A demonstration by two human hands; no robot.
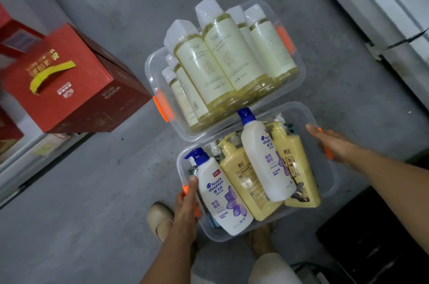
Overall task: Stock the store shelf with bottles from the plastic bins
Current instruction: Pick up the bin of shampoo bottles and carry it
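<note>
Two clear plastic bins with orange latches stand on the grey floor. The far bin (152, 68) holds several pale yellow bottles (222, 51) with white caps. The near bin (325, 167) holds two white pump bottles (222, 198) with blue tops and two yellow pump bottles (246, 179). My left hand (186, 200) grips the near bin's left end at its orange latch. My right hand (334, 144) holds the bin's right end at the other orange latch.
A red carton (76, 84) with a yellow handle sits at the left beside more red boxes. White shelf bases (380, 19) run along the upper right and a low shelf edge (34, 163) along the left. A black object (371, 232) lies lower right. My shoes (160, 218) show below the bin.
</note>
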